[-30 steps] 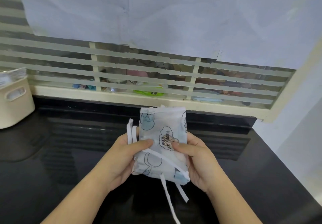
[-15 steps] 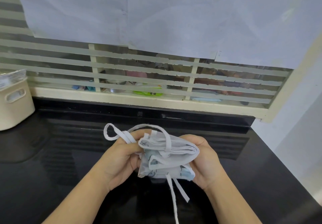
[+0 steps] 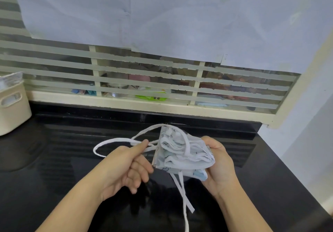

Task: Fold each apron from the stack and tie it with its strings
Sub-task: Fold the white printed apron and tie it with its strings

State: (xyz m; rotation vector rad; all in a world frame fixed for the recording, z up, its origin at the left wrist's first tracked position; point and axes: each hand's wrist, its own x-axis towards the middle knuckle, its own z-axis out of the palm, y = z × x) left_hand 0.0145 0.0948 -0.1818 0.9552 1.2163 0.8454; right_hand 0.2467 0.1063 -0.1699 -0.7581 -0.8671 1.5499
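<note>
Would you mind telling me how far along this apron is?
Done: the printed white apron is folded into a compact bundle, held by the right hand. In hand: the left hand pinches a white fabric string, one strand looped over the bundle. Left: no knot visible; two strings dangle below.

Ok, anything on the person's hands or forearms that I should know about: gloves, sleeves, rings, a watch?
Nothing is worn as far as the head view shows. The left hand and right hand are bare, with no gloves, and no rings on the fingers in view. Both forearms are uncovered down to the frame's lower edge, with no sleeve, watch or band showing.
</note>
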